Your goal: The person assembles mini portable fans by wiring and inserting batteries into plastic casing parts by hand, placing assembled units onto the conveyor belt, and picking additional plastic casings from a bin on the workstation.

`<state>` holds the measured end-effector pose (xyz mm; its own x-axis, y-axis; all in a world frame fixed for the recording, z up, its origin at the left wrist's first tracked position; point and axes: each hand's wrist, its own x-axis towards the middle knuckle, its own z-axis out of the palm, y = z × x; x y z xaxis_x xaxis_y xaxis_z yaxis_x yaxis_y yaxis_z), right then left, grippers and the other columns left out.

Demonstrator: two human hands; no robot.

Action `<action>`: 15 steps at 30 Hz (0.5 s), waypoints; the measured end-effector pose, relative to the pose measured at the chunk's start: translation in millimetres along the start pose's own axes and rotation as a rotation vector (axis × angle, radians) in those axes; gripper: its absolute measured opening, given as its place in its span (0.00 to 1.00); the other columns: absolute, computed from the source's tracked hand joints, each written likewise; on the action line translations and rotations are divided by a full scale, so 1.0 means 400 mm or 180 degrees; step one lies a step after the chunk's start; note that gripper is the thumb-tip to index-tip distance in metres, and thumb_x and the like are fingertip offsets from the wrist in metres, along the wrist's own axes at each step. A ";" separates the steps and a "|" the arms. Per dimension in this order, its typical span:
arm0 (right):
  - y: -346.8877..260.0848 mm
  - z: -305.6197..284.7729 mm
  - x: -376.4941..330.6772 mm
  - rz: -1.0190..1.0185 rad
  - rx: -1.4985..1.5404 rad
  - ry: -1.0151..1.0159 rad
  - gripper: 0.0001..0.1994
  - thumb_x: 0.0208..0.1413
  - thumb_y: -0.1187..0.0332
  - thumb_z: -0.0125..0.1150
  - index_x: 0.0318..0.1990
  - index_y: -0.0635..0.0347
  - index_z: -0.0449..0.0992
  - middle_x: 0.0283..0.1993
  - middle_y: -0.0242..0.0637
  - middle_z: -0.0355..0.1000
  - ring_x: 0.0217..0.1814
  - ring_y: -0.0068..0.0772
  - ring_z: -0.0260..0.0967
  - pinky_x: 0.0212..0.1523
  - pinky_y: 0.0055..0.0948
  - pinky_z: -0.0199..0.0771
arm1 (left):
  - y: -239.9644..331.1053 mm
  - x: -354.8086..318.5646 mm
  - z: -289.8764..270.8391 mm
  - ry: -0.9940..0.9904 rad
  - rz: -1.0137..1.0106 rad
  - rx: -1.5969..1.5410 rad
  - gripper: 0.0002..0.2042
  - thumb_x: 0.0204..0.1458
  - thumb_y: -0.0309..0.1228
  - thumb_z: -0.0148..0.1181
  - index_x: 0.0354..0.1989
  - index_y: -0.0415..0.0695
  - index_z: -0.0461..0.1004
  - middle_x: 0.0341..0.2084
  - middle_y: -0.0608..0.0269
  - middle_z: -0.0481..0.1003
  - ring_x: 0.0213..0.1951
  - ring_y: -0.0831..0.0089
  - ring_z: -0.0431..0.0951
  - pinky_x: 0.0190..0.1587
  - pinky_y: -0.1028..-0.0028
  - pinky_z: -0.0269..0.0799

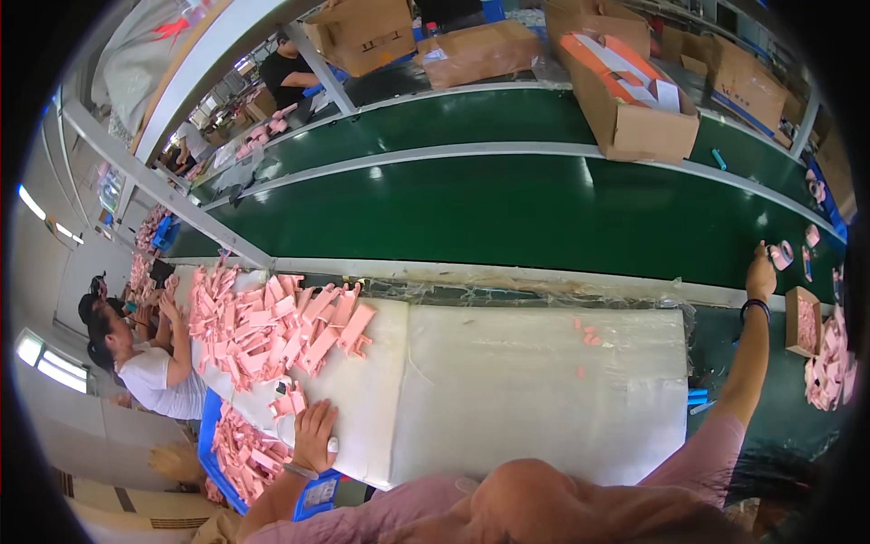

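Note:
My left hand [314,440] lies on the white padded table top near its left front edge, fingers stretched out, with something white at the thumb. Just beyond its fingertips sits a pink plastic part [288,401] with a small dark piece by it. A large heap of long pink plastic parts [281,322] spreads across the table's left end. Far out to the right, my right hand [761,275] reaches over the green conveyor belt [507,213]. Its fingers are closed at a pink rounded piece [780,255] with a dark ring; the fingertips are partly hidden.
Below the left edge stands a blue bin [210,433] of pink parts. Small pink bits [589,335] dot the white table top [507,399]. At right are a small carton [803,322] and more pink parts [826,367]. An open carton [639,127] rests beyond the belt. Another person [163,376] works at left.

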<state>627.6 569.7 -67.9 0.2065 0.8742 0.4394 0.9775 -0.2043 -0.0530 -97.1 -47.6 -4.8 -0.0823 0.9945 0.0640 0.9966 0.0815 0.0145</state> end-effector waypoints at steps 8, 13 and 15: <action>-0.107 -0.326 -0.046 -0.0723 0.0711 0.0350 0.09 0.59 0.63 0.47 0.46 0.48 0.66 0.34 0.52 0.74 0.37 0.60 0.71 0.35 0.53 0.70 | -0.019 -0.028 0.013 0.0305 0.0114 -0.0120 0.28 0.47 0.41 0.44 0.58 0.41 0.63 0.58 0.49 0.61 0.59 0.52 0.61 0.60 0.51 0.49; -0.239 -0.530 -0.144 -0.1128 0.1319 0.0454 0.23 0.55 0.68 0.55 0.58 0.59 0.60 0.27 0.51 0.73 0.31 0.56 0.72 0.30 0.46 0.70 | -0.020 -0.051 0.013 0.0348 0.0192 0.0006 0.32 0.39 0.36 0.52 0.58 0.42 0.63 0.59 0.52 0.61 0.61 0.54 0.59 0.61 0.51 0.48; -0.277 -0.579 -0.222 -0.1207 0.1620 0.0355 0.23 0.53 0.71 0.55 0.57 0.66 0.61 0.22 0.49 0.70 0.25 0.51 0.71 0.27 0.40 0.69 | -0.005 -0.013 -0.004 0.0484 0.0418 -0.0053 0.30 0.33 0.28 0.57 0.53 0.41 0.67 0.58 0.53 0.61 0.60 0.55 0.59 0.60 0.52 0.51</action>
<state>490.7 412.8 106.5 -0.1363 0.7880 0.6004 0.8858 0.3684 -0.2824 -98.5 -52.9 -3.5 0.0467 0.9752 0.2164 0.9986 -0.0506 0.0125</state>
